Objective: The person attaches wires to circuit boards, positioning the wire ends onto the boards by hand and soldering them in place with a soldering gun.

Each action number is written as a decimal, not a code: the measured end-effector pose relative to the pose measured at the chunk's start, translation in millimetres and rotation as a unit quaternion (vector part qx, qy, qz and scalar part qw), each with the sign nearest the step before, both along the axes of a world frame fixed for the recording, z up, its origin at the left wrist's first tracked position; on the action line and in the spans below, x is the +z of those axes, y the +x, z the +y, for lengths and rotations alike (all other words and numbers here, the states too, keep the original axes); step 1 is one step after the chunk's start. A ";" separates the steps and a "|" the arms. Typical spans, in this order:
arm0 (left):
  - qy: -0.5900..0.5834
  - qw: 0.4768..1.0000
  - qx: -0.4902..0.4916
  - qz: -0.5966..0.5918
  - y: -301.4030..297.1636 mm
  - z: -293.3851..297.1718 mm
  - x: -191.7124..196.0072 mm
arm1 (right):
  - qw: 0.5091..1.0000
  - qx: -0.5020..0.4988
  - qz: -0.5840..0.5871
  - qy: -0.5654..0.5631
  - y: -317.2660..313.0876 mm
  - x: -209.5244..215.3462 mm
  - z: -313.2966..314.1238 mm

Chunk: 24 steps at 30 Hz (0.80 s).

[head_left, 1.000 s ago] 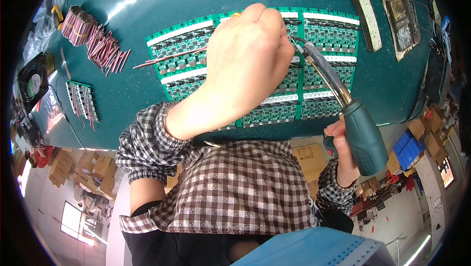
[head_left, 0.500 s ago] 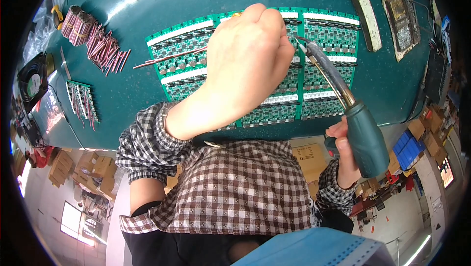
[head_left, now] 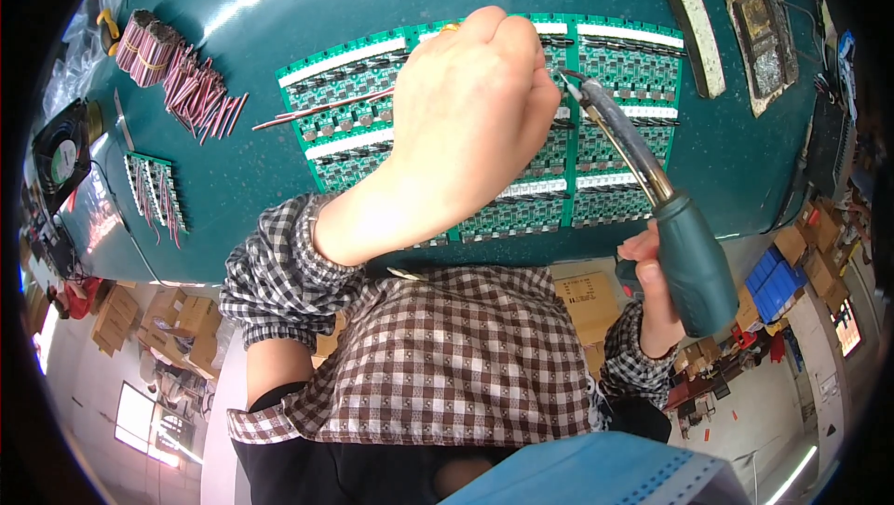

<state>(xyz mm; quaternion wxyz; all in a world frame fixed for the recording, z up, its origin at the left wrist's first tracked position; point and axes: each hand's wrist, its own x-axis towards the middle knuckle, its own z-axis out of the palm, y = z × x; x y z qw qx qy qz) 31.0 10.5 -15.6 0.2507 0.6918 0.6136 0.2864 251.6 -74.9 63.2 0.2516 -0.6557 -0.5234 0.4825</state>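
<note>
Head view, looking down on a teal workbench [head_left: 279,2]; left hand [head_left: 470,105] raised over a panel of green circuit boards [head_left: 354,105], fingers curled together into a loose fist, knuckles toward the camera, whatever sits inside the grip hidden by the back of the hand, so cannot tell what is pinched; thin reddish wire [head_left: 317,109] lying slantwise across the boards, running in under the fist from the left; right hand [head_left: 652,291] low at the bench's near edge, wrapped tight round the dark green handle of a soldering iron [head_left: 689,263], metal shaft angled up and left, tip just beside the left fist above the boards; panel itself in the middle of the bench, rows of small boards split by white strips, partly covered by the left hand; checked sleeves on both forearms, checked shirt filling the lower middle; pale blue mask edge [head_left: 596,477] at the bottom; off to the left, a bundle of red and white wire pieces [head_left: 177,67] scattered on the bench, well apart from the hands; below that, a smaller green board strip [head_left: 154,188] with wires already on it; small black fan [head_left: 60,156] at the far left rim; metal tip-cleaner tray [head_left: 764,35] at the upper right; cardboard boxes [head_left: 168,319] on the floor beneath the bench.
</note>
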 end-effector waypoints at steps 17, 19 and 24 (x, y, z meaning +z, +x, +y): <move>0.013 1.000 0.008 0.005 3.8 2.0 -0.8 | 0.998 -0.048 0.050 0.007 -4.4 -0.4 2.9; 0.021 1.000 -0.004 -0.011 5.2 3.9 1.3 | 0.994 -0.061 0.080 0.037 2.8 0.8 2.9; -0.017 1.000 -0.020 -0.015 0.3 3.8 6.0 | 0.938 -0.200 0.034 0.280 43.8 21.5 16.4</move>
